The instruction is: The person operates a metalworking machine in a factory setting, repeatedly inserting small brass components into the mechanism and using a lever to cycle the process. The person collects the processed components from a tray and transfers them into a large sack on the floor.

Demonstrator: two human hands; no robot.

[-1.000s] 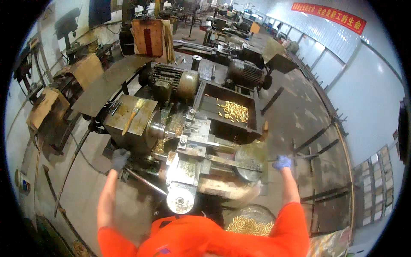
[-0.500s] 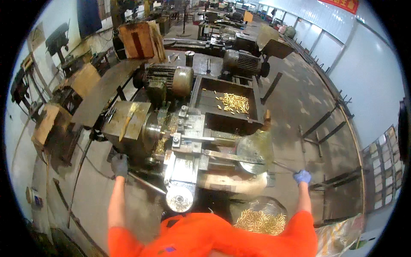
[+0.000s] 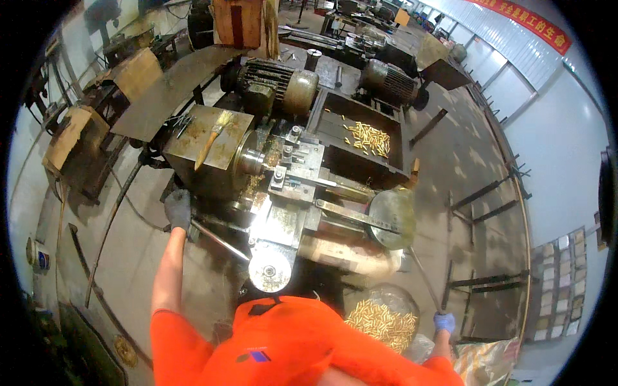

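Note:
My left hand [image 3: 177, 209], in a grey glove, is closed at the far end of a metal lever [image 3: 220, 240]; its fingers are partly hidden. That lever runs down to a round hub [image 3: 270, 271] on the front of a small lathe [image 3: 282, 215]. At the lower right, my right hand [image 3: 443, 323] in a blue glove grips the end of a long thin lever [image 3: 425, 276]. This second lever slants up to a round plate [image 3: 390, 219] at the lathe's right. Between them, a chuck [image 3: 250, 161] faces the tool slide.
A brush [image 3: 212, 139] lies on the headstock cover [image 3: 183, 145]. Brass pieces lie in a metal tray [image 3: 329, 113] behind the slide, and more fill a round basin [image 3: 412, 302] by my body. Electric motors [image 3: 300, 90] stand behind. Metal racks [image 3: 489, 281] flank the right side.
My right hand has drawn its lever down toward my body, so it slants more steeply. My left hand has swung its lever slightly upward. The view has shifted.

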